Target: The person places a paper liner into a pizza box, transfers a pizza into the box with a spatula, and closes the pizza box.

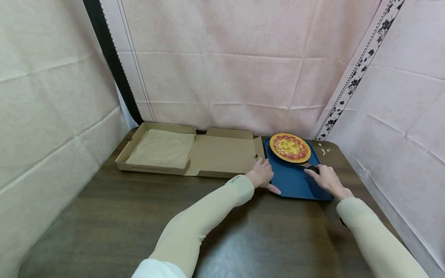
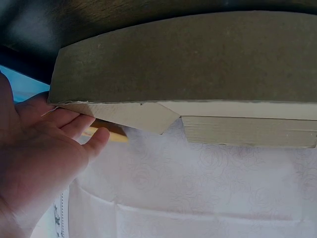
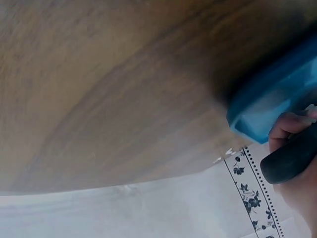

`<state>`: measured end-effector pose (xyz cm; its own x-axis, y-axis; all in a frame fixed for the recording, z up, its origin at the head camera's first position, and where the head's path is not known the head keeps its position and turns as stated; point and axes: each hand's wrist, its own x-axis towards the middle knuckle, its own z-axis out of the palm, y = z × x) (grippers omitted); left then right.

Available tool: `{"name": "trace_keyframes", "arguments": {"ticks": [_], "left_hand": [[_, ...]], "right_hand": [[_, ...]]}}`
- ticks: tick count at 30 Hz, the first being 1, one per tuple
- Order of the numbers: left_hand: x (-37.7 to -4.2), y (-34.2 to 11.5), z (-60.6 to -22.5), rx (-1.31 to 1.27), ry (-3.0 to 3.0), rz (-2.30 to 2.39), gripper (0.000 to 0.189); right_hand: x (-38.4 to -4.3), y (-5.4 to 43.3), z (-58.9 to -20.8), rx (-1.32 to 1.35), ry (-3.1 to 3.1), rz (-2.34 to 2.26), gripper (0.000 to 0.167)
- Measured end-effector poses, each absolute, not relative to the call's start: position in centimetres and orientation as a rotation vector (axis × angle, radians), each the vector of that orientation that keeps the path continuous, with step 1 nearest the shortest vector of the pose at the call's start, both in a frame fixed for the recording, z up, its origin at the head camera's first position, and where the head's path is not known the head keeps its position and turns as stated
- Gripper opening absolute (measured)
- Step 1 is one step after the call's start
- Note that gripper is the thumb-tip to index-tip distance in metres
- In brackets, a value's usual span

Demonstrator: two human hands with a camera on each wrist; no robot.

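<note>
My right hand (image 1: 328, 180) grips the black handle (image 3: 287, 161) of a pizza server, whose metal blade (image 1: 303, 165) runs to the near edge of a small round pizza (image 1: 290, 148). The pizza has a yellow-orange rim with red and yellow topping, and it overlaps the back of a blue tray (image 1: 295, 181). Between tray and cardboard pizza box (image 1: 222, 154), my left hand (image 1: 261, 173) has its fingertips at the right end of the opened lid (image 2: 183, 64). Its thumb is spread away towards the tray's left edge.
A sheet of tan paper (image 1: 163, 148) lines the box's left half. White crumbs (image 1: 324, 151) lie on the dark wooden table (image 1: 139, 224) right of the tray. Pale cloth curtains (image 1: 222, 69) hang behind and along both sides.
</note>
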<state>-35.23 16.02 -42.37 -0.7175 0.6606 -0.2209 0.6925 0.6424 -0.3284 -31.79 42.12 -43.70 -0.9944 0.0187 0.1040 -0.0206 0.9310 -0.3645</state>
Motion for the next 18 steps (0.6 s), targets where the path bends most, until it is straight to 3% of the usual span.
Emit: {"name": "trace_keyframes", "arguments": {"ticks": [18], "left_hand": [[-35.1,15.8,-42.3,1.17,2.781,-0.61,0.097]], "right_hand": [[-32.3,40.6,-41.8,0.103,-2.9,0.572,0.049]]}}
